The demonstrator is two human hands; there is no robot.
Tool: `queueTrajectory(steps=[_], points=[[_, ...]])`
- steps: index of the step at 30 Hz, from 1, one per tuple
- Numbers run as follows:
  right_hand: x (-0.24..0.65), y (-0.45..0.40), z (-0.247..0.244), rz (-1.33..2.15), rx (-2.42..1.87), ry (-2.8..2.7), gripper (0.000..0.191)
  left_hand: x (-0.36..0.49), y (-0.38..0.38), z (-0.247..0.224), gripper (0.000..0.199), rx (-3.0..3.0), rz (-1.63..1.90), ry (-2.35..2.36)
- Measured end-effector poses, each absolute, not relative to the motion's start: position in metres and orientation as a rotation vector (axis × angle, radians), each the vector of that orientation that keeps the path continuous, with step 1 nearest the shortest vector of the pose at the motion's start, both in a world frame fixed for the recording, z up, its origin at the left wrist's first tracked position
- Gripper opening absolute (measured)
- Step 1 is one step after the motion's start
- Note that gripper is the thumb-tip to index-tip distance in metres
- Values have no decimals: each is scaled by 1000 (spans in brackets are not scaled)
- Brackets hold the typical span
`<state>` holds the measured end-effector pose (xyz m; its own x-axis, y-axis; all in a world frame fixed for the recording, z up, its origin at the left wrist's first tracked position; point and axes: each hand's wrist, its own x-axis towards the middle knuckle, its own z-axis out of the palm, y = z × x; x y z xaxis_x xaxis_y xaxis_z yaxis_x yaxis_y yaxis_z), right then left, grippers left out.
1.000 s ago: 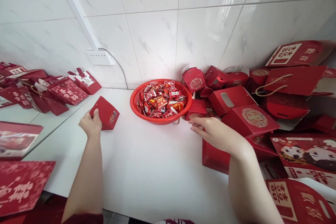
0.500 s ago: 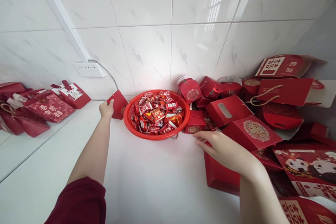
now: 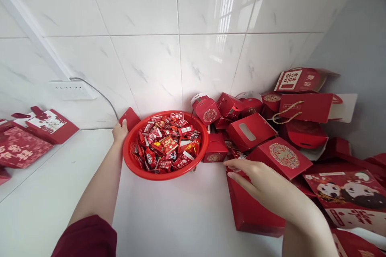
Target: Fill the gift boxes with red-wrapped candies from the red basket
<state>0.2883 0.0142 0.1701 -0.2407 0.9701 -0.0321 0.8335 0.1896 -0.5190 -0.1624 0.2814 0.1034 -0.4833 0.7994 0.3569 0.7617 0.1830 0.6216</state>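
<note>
At the back left of the basket, my left hand (image 3: pixel 120 130) is closed on a red card-like piece (image 3: pixel 130 118), whose lower part is hidden. The round red plastic basket (image 3: pixel 128 160) is full of small red-wrapped sweets (image 3: pixel 165 144). Over the near-left edge of the box pile hangs my right hand (image 3: pixel 249 174), fingers stretched out and nothing visible in them. Beneath it lies a large plain red box (image 3: pixel 256 213). A small red box (image 3: pixel 215 148) with a gold pattern stands between the basket and that hand.
Red gift boxes and bags, one with a rope handle (image 3: pixel 307 107), are heaped at the right. More red bags (image 3: pixel 22 146) lie at the far left. A grey cable runs from the wall socket (image 3: pixel 72 90) down behind the red piece. A tiled wall closes off the back.
The view has shifted, turning rightward. My left hand and the red piece are now closer against the basket, with the piece partly behind it. My right hand remains by the large red box.
</note>
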Motion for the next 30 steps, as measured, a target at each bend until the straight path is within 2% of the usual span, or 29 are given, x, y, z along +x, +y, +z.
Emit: queueTrajectory(steps=[6, 11, 13, 15, 16, 18, 20, 23, 25, 27, 30], points=[[309, -1, 186, 532, -1672, -2052, 39, -154, 278, 128, 38, 1485, 1191, 2257], [347, -25, 200, 363, -1779, -1751, 34, -136, 246, 165, 63, 1516, 1388, 2227], [363, -32, 201, 286, -1846, -1615, 32, -116, 216, 182, 53, 1590, 1499, 2180], [376, -34, 199, 203, -1938, -1475, 30, -90, 173, 198, 39, 1839, 1662, 1888], [382, -33, 198, 157, -1982, -1415, 29, -75, 149, 205, 36, 1933, 1638, 1723], [390, -28, 193, 73, -2044, -1353, 29, -47, 98, 216, 31, 2115, 1362, 1494], [393, -22, 189, 14, -2047, -1360, 29, -21, 55, 220, 26, 2306, 895, 1282], [387, -17, 190, -20, -1933, -1420, 27, 22, 14, 206, 31, 2318, 159, 945], [378, -17, 193, 17, -1826, -1484, 26, 54, 4, 182, 31, 2275, 59, 862], [369, -18, 197, 84, -1747, -1550, 25, 87, 4, 149, 30, 2164, 182, 934], [359, -19, 199, 146, -1687, -1641, 24, 131, 15, 99, 44, 1971, 280, 1143]])
